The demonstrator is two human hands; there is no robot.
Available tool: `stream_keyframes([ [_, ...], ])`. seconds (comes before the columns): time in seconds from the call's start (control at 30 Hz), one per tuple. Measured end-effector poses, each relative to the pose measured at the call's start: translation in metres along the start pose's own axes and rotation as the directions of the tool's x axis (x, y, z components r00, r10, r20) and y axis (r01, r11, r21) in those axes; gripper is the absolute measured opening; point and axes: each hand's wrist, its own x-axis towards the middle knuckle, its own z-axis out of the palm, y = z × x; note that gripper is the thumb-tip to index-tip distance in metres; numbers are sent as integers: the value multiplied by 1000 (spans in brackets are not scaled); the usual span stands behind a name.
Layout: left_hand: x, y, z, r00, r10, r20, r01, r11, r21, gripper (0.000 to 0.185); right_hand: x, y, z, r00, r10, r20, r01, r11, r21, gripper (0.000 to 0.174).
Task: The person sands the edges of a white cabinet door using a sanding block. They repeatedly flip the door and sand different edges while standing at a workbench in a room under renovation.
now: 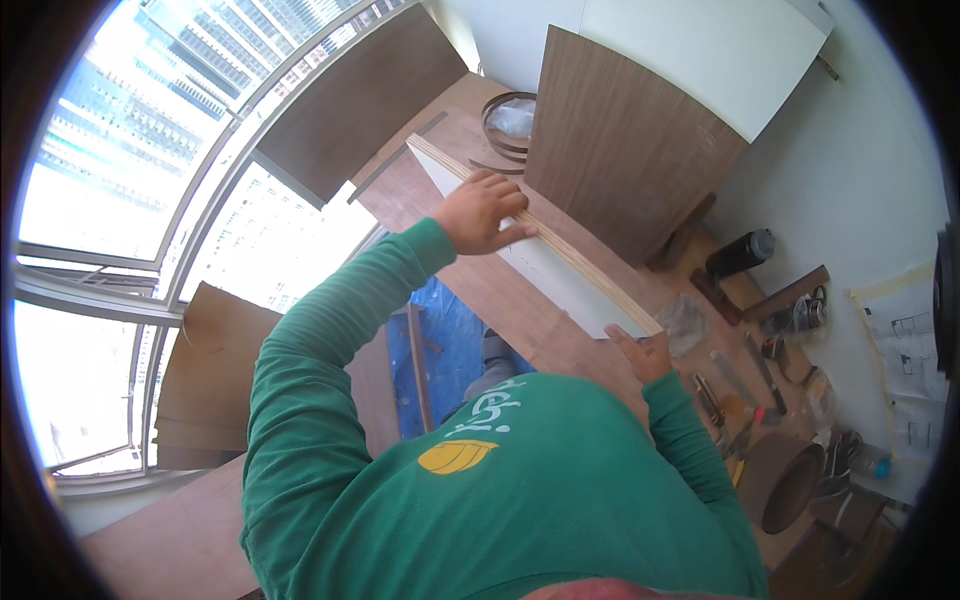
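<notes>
A plywood panel with a white face [566,289] stands on its long edge on a reddish-brown wooden board [540,319], its layered edge upward. My left hand [484,214] grips the panel's upper edge near the middle, fingers over the top and thumb along the edge. At the panel's near right end, my right hand [641,352] holds the corner, with a finger or thumb against the white face; its other fingers are partly hidden. Beyond the panel lies a coil of brown edge banding [493,135] around some clear plastic.
A wood-grain panel [622,142] leans at the back. On the right are a black bottle [739,253], a clear plastic bag [684,324], several hand tools and a large brown edging roll [780,484]. Blue sheeting [450,322] covers the floor; windows line the left.
</notes>
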Motion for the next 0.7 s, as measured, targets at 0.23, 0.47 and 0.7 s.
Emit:
stream_keyframes([
  [0.23, -14, -36, -6, 998, -7, 70, 2, 997, 76, 45, -3, 5, 6, 1000, 4, -10, -3, 999, 33, 38],
  [0.47, -123, -156, -15, 702, -659, -270, 677, 500, 541, 64, 3, 15, 2, 999, 17, -41, -18, 1000, -25, 42],
  [0.7, -254, -109, 103, 628, -600, 495, 401, 795, 454, 29, 12, 21, -1, 996, 73, -53, -76, 995, -61, 46],
])
